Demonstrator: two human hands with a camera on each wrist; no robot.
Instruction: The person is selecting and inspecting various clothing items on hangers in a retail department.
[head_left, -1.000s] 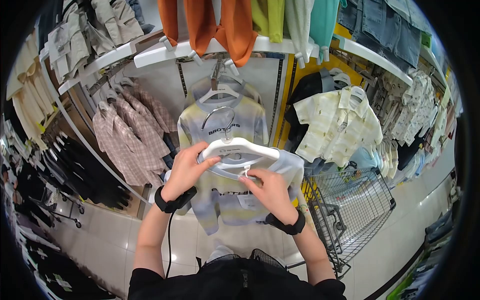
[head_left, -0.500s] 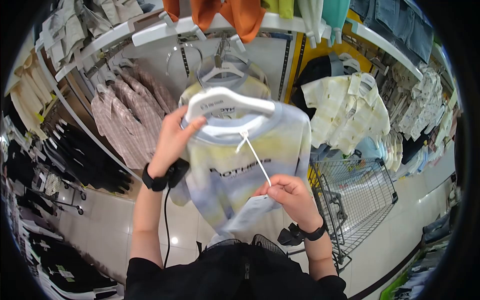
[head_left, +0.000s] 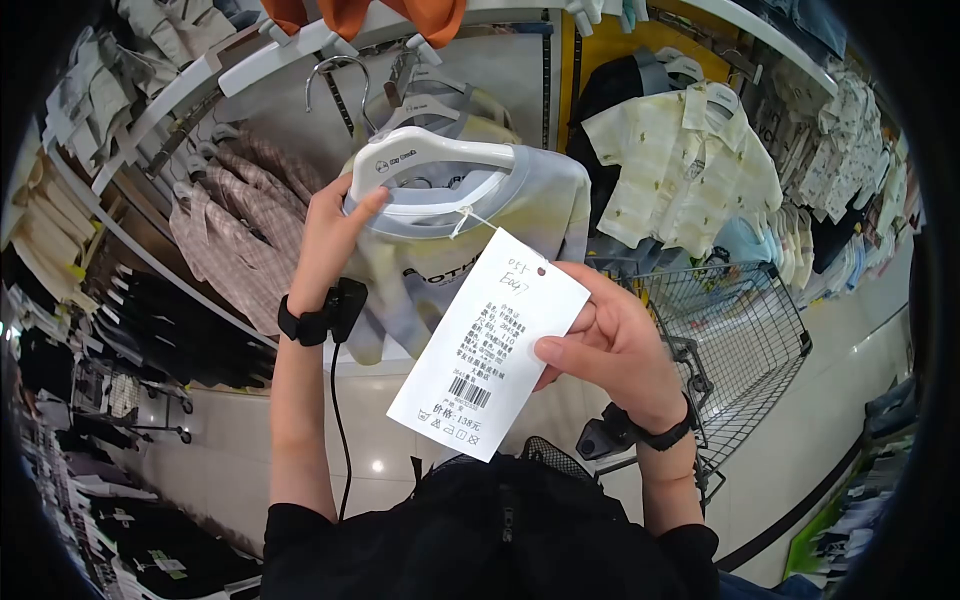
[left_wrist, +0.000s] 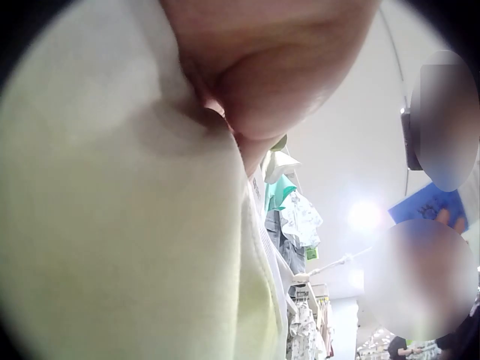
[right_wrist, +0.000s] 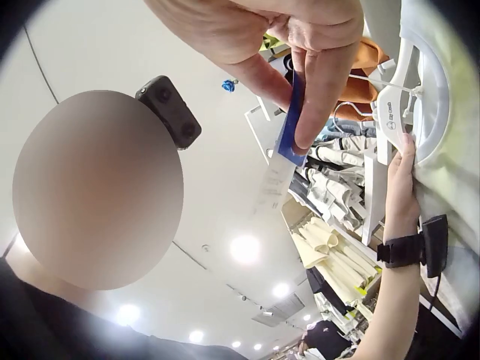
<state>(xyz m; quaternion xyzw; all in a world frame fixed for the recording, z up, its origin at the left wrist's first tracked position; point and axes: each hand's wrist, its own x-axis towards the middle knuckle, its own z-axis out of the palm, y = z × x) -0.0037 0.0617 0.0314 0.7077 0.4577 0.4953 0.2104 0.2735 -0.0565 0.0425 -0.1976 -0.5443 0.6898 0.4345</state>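
My left hand (head_left: pixel 328 235) grips one end of a white clothes hanger (head_left: pixel 432 148), with the thumb over the collar. A pastel tie-dye sweatshirt (head_left: pixel 548 205) in yellow, grey and lilac hangs on it, its chest lettering partly covered. Between thumb and fingers, my right hand (head_left: pixel 625 350) pinches the right edge of a white price tag (head_left: pixel 490 345). Printed text, a barcode and handwriting at the top face up. A thin white string (head_left: pixel 478 214) ties the tag to the collar. In the right wrist view, a blue side of the tag (right_wrist: pixel 290 135) shows between the fingers.
A wire shopping cart (head_left: pixel 735 350) stands at the right. Behind hang a similar sweatshirt (head_left: pixel 490 110), pink plaid shirts (head_left: pixel 240 210) at the left and a pale yellow checked shirt (head_left: pixel 690 165) at the right. A white shelf rail (head_left: pixel 290 60) runs above.
My right hand has moved from the collar down to the tag, then brought it up, printed side showing. The left hand keeps hold of the hanger, which now sits higher in view.
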